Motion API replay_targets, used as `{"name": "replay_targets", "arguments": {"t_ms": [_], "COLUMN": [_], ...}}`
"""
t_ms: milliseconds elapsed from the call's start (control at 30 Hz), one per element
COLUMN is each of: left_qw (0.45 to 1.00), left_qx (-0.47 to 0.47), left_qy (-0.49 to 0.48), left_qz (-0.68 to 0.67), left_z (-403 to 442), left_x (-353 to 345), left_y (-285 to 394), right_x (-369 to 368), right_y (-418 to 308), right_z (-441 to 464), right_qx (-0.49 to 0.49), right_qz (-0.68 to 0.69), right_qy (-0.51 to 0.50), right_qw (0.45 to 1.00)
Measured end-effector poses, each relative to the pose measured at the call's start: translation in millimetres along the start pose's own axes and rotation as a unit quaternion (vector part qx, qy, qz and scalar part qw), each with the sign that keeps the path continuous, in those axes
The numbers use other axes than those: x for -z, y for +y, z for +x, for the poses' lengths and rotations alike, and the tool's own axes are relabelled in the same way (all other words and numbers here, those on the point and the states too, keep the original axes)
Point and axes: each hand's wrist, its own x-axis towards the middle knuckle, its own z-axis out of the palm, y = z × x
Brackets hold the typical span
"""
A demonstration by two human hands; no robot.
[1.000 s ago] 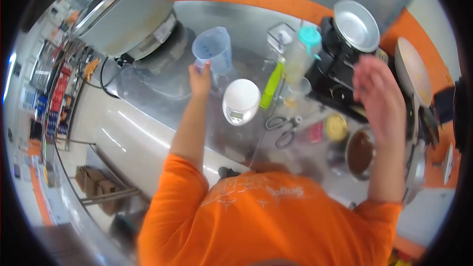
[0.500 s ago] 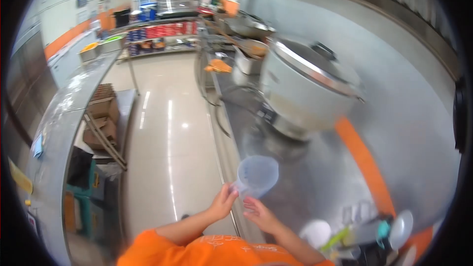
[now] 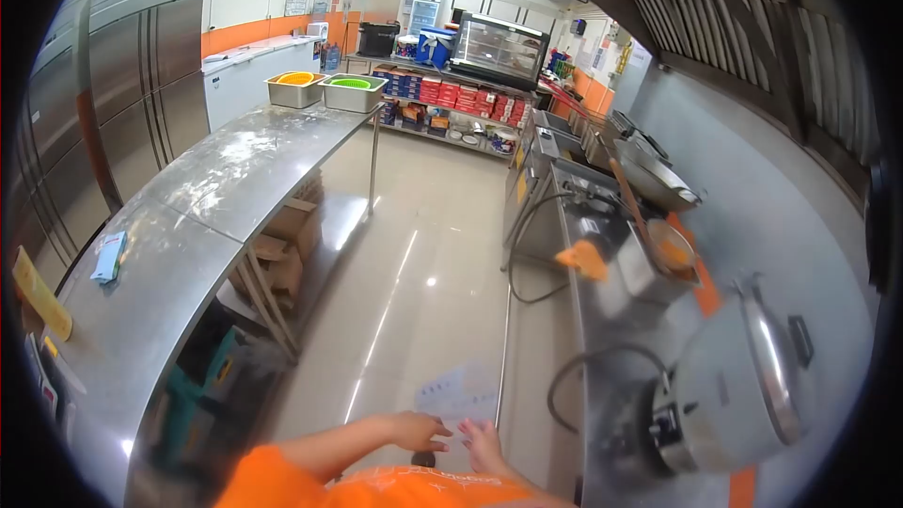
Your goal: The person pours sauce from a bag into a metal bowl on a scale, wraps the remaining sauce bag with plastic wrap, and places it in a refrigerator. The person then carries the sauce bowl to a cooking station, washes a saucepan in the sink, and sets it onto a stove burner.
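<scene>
A translucent measuring jug (image 3: 458,392) with blue markings is held out over the walkway, low in the middle of the view. My right hand (image 3: 483,448) is at its near end, with the fingers closed against it; the handle is hard to make out. My left hand (image 3: 419,431) is beside the jug's near left side, its fingers slightly bent and apart, with nothing visible between them.
On the left stands a steel table (image 3: 212,179) with two metal containers (image 3: 353,97) and a light blue packet (image 3: 110,257). Along the right, a steel counter (image 3: 602,357) bears a large cooker (image 3: 720,386), an orange cloth (image 3: 583,261) and a looping cable (image 3: 574,372). Stocked shelves (image 3: 451,99) stand ahead.
The view has turned left from the counter toward the walkway. The jug has left the counter in my left hand, and my right hand has come to it. The scale and scissors are out of view.
</scene>
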Motion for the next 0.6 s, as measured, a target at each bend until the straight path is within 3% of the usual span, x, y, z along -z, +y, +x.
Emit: {"name": "replay_targets", "arguments": {"t_ms": [33, 67, 167, 233, 300, 367, 433, 533, 600], "left_qw": [0.998, 0.995, 0.96, 0.877, 0.731, 0.634, 0.562, 0.519, 0.523], "left_qx": [0.01, 0.064, 0.168, 0.339, 0.513, 0.684, 0.787, 0.813, 0.803], "left_qy": [-0.049, -0.018, 0.207, 0.338, 0.441, 0.35, 0.183, 0.076, 0.041], "left_qz": [-0.033, -0.075, -0.081, -0.032, -0.085, -0.088, -0.174, -0.254, -0.283], "left_z": [10, 18, 31, -3, -62, -141, -179, -174, -150], "left_x": [18, 47, 100, 124, 86, 14, 1, 13, 28], "left_y": [-26, -47, -169, -238, -322, -368, -358, -357, -376], "right_x": [12, 19, 33, 22, 37, -27, -89, -160, -197], "right_y": [8, 7, -10, -34, 0, -88, -167, -256, -302], "right_z": [36, 65, 154, 227, 353, 395, 451, 556, 613], "right_qx": [0.01, 0.005, -0.083, -0.1, -0.102, -0.114, -0.019, 0.129, 0.248], "right_qz": [-0.002, -0.008, 0.088, -0.03, -0.162, -0.053, -0.141, -0.168, -0.323], "right_qy": [0.008, 0.007, 0.041, 0.108, 0.08, 0.068, 0.052, 0.039, 0.113], "right_qw": [1.0, 1.0, 0.992, 0.989, 0.978, 0.99, 0.988, 0.976, 0.906]}}
